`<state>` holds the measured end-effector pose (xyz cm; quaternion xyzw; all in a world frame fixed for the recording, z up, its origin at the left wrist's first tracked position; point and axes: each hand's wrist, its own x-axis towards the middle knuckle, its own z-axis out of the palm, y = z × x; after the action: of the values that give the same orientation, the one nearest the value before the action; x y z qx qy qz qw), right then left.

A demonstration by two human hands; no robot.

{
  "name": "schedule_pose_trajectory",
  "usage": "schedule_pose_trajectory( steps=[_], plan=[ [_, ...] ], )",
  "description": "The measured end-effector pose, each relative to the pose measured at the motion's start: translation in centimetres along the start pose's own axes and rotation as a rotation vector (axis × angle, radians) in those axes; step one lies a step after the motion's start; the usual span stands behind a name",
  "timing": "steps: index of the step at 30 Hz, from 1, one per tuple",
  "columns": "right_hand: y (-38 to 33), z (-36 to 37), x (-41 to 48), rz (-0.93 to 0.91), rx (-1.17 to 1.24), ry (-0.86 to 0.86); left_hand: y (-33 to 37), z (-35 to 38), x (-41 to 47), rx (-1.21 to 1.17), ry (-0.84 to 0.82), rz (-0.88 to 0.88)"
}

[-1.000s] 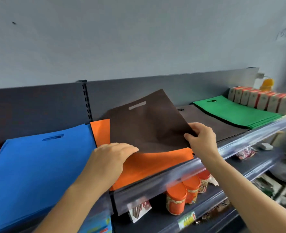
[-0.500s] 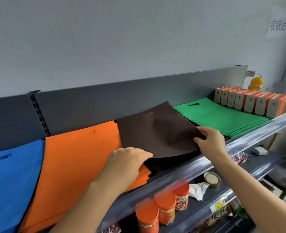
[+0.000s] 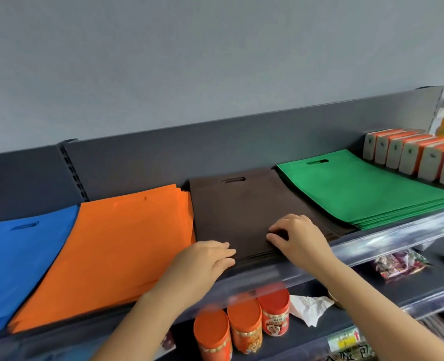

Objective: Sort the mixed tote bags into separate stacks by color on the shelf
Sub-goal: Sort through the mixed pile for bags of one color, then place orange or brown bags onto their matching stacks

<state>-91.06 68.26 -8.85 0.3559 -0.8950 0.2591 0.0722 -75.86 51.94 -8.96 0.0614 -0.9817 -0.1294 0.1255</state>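
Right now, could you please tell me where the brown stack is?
In the head view, the brown stack lies centre-frame, between the orange stack to its left and the green stack to its right.

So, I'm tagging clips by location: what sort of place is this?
Probably a small shop: metal display shelving with a clear price rail, a row of identical boxes, and matching orange canisters below.

The left forearm, bare, lies from 7 o'clock toward 1 o'clock with a straight wrist. The left grip (image 3: 208, 259) is palm down, fingers straight and together, tips aimed at 3 o'clock. The right forearm lies from 5 o'clock toward 10 o'clock. The right grip (image 3: 300, 239) is palm down, fingers (image 3: 283, 224) arched toward 9 o'clock, thumb just below them. Whether it pinches is unclear.
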Motion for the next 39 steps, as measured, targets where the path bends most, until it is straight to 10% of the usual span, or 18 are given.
schedule_pose_trajectory(
  steps=[10, 39],
  plan=[
    [-5.6, 0.5, -0.3, -0.104, 0.069, 0.134, -2.0, -4.9, -5.2, 0.133, 0.209, -0.014],
    [-67.4, 22.0, -16.5, -0.774, 0.361, -0.254, -31.0, -26.4, -63.6, 0.412, 0.4, -0.892]
  ],
)
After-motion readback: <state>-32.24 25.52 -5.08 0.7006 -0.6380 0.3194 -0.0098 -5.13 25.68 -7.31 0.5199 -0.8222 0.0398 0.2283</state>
